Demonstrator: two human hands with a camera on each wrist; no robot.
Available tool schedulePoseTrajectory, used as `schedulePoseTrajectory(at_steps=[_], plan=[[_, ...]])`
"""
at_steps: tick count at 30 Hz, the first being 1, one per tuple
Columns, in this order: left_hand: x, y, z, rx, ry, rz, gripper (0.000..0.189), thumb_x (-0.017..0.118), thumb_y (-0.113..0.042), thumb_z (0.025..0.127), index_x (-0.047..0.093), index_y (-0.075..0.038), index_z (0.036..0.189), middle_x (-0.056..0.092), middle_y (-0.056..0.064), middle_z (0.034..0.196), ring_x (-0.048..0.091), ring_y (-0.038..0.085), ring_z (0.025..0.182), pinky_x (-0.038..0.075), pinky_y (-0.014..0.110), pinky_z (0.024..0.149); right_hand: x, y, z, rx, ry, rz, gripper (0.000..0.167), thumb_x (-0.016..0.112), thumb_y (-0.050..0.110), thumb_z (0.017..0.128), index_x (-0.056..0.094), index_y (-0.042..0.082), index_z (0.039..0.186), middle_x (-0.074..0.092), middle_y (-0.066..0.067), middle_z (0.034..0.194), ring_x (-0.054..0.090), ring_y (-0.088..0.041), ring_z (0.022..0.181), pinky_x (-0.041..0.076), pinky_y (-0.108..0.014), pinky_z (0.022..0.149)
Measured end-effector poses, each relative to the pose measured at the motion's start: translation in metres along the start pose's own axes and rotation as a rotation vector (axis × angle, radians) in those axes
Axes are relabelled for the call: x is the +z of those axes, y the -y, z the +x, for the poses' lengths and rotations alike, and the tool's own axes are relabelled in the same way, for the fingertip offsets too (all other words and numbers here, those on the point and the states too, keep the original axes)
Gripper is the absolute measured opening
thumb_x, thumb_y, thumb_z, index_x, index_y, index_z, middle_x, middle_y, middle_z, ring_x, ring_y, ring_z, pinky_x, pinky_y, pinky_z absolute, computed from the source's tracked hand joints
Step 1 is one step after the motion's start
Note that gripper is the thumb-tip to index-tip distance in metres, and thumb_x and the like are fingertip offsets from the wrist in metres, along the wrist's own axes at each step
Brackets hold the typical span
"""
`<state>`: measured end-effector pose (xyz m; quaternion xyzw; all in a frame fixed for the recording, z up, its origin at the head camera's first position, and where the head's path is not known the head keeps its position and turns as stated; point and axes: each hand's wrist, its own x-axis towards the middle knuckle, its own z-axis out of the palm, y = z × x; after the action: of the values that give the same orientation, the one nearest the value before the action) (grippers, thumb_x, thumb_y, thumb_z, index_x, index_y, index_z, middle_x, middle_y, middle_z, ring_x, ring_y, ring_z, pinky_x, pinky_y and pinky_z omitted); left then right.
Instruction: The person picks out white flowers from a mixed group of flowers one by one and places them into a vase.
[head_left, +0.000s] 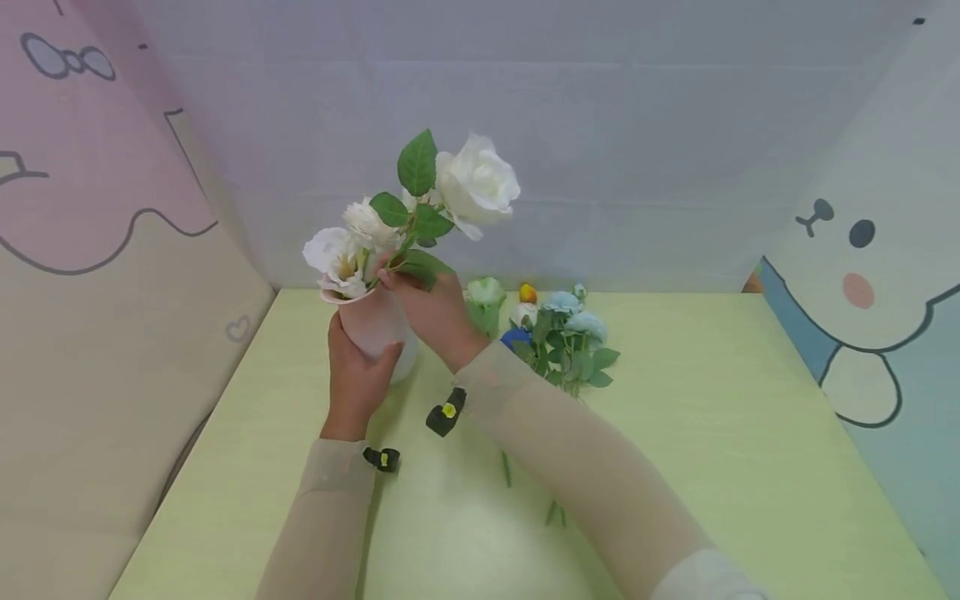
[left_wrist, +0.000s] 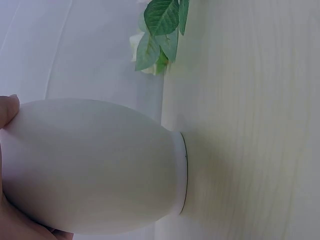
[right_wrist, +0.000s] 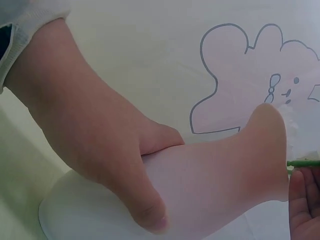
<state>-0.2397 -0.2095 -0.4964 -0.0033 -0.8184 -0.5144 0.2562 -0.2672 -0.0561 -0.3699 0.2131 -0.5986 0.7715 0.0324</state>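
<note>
A white vase (head_left: pixel 375 325) stands at the left of the table, gripped round its body by my left hand (head_left: pixel 356 379). White flowers (head_left: pixel 333 258) fill its mouth. My right hand (head_left: pixel 438 312) pinches the stem of a white rose (head_left: pixel 480 182) with green leaves, right at the vase rim. In the right wrist view, the green stem (right_wrist: pixel 304 163) passes between the right fingers (right_wrist: pixel 302 200) and the vase mouth. The left wrist view has the lower part of the vase (left_wrist: pixel 95 165) near the tabletop; its flowers are out of that view.
Blue flowers (head_left: pixel 585 325), a pale green flower (head_left: pixel 486 292) and an orange bud (head_left: pixel 528 293) lie on the pale yellow table (head_left: pixel 712 433), partly behind my right arm. Cartoon-printed panels (head_left: pixel 862 292) flank the table, and a plain backdrop (head_left: pixel 637 150) hangs behind it.
</note>
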Motion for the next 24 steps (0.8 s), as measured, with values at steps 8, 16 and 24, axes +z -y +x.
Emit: schedulePoseTrajectory(at_steps=[8, 16, 24], plan=[[0.0005, 0.0029, 0.002, 0.002, 0.002, -0.023, 0.1, 0.083, -0.027, 0.081, 0.023, -0.007, 0.159, 0.041, 0.016, 0.146, 0.047, 0.029, 0.12, 0.04, 0.051, 0.099, 0.0015, -0.0021, 0.0004, -0.037, 0.039, -0.1, 0.02, 0.07, 0.007, 0.098, 0.072, -0.002, 0.115, 0.072, -0.012, 0.113, 0.067, -0.012, 0.108, 0.051, -0.028, 0.097], [-0.0003, -0.0006, 0.0021, 0.009, -0.002, 0.025, 0.102, 0.083, -0.027, 0.082, 0.021, -0.005, 0.159, 0.037, 0.02, 0.15, 0.044, 0.033, 0.129, 0.036, 0.055, 0.106, -0.0038, -0.0046, 0.001, -0.014, -0.046, -0.173, 0.015, 0.075, 0.01, 0.095, 0.073, 0.0, 0.106, 0.074, -0.01, 0.106, 0.069, -0.014, 0.099, 0.055, -0.028, 0.087], [-0.0005, -0.0026, 0.0016, -0.015, 0.003, 0.027, 0.103, 0.083, -0.027, 0.082, 0.02, -0.006, 0.159, 0.036, 0.019, 0.151, 0.044, 0.033, 0.129, 0.037, 0.056, 0.106, -0.0077, -0.0025, -0.0036, -0.028, -0.038, -0.073, 0.021, 0.078, 0.008, 0.092, 0.069, 0.001, 0.11, 0.07, -0.01, 0.109, 0.069, -0.017, 0.103, 0.055, -0.031, 0.091]])
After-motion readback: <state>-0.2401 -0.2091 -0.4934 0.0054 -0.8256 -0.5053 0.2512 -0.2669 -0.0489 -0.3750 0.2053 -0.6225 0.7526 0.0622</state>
